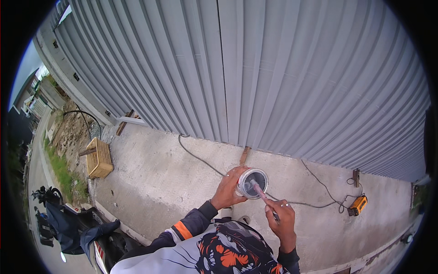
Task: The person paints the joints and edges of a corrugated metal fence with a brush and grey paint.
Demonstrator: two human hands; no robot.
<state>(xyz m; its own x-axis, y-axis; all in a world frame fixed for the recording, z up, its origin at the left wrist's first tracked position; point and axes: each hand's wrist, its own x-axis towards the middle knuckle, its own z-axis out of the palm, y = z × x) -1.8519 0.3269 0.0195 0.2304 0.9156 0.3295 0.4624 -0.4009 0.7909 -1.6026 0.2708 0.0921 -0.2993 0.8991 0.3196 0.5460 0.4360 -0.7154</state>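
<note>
My left hand (pixel 228 188) is wrapped round the side of a round open paint can (pixel 240 188) with a silvery rim, held up in front of my body. Grey paint (pixel 258 175) shows inside it. In my right hand (pixel 281 218) is a paintbrush (pixel 259 190), gripped by its handle. The brush slants into the can, and its bristle end is down in the can, so I cannot make out the tip. Just beyond both hands stands a tall grey corrugated metal gate (pixel 228 82).
Grey cables (pixel 200 158) snake over the concrete floor (pixel 150 169). At right lies a yellow and black machine (pixel 357 205). A wooden crate (pixel 99 160) sits at left, and a motorcycle (pixel 68 228) is parked at lower left. Wood blocks (pixel 245 156) rest under the gate's edge.
</note>
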